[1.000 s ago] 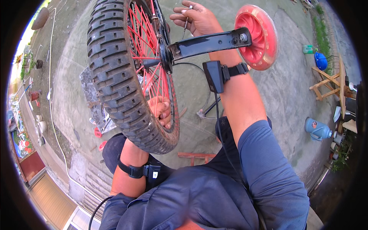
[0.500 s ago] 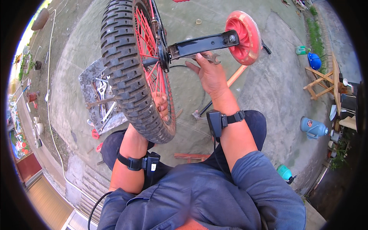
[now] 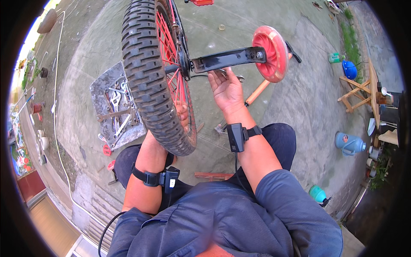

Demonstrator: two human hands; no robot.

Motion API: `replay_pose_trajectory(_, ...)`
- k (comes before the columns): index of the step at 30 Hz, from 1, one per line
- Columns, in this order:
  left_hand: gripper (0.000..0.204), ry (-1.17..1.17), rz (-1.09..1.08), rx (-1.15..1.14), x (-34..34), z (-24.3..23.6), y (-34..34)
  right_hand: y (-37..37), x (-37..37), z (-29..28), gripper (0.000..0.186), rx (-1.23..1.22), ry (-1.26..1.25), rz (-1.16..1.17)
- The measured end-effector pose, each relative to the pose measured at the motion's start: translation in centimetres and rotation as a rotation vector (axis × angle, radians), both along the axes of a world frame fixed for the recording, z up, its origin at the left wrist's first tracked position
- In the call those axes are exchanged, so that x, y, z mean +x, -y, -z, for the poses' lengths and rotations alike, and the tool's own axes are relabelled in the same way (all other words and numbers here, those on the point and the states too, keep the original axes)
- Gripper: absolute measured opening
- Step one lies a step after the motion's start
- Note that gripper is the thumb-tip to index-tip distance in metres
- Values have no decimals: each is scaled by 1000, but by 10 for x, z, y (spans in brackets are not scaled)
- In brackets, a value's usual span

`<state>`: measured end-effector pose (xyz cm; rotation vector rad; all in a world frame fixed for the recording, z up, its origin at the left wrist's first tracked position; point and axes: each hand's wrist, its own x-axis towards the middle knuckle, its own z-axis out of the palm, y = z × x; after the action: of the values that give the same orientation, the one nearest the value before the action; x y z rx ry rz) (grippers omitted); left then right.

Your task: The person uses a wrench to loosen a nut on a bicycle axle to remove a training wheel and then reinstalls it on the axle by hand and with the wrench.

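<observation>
- Black rubber tyre (image 3: 147,81): chunky tread, prob. grippy & a bit springy, though dust could make it slick in spots. Stands upright, left of ctr, lower end near the left knee (image 3: 127,165).
- L hand (image 3: 182,114): fingers curled at the tyre's inner side, beside the red spokes (image 3: 164,33). Thumb hidden, so can't tell if it pinches rim or spokes.
- R hand (image 3: 229,93): palm up, fingers reaching under the metal bracket (image 3: 227,59), tips partly hidden. Wrench (image 3: 240,79) end pokes out beside them; rest not clear, can't tell how firm the hold is.
- Bracket: painted metal strip, bent, prob. v. stiff; glossy, so maybe slippery w/ oily fingers. Best grip = mid-length, watching the edges.
- Small red wheel (image 3: 269,54): bolted at bracket's outer end; looks like hard plastic, prob. light. Take it by its outer edge.
- Tyre + its wheel prob. the heavy bit. Hold by tread or rim; spokes are thin, could bend or trap fingers.
- Tool tray (image 3: 102,88), left of tyre: loose metal tools, hard, not fragile.
</observation>
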<state>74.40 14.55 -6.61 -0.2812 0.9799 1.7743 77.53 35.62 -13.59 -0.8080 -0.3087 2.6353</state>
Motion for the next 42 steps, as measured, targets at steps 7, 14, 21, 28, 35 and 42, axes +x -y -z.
replay_pose_trajectory(7,15,9,-4,-16,0,6,1,-34,-10,-16,22,234,149,-9)
replay_pose_trajectory(14,17,-4,-77,-73,2,12,0,-29,-31,-14,18,814,376,-558)
replay_pose_trajectory(21,19,10,-16,-58,0,5,0,-8,-59,-9,12,761,407,-606)
replay_pose_trajectory(28,16,-18,3,3,3,-4,-4,-3,-61,-14,36,788,449,-548)
replay_pose_trajectory(35,16,146,-69,84,2,-2,0,-5,-63,-5,29,644,365,-524)
replay_pose_trajectory(42,21,239,-106,194,1,10,6,-9,-56,-10,12,635,131,-524)
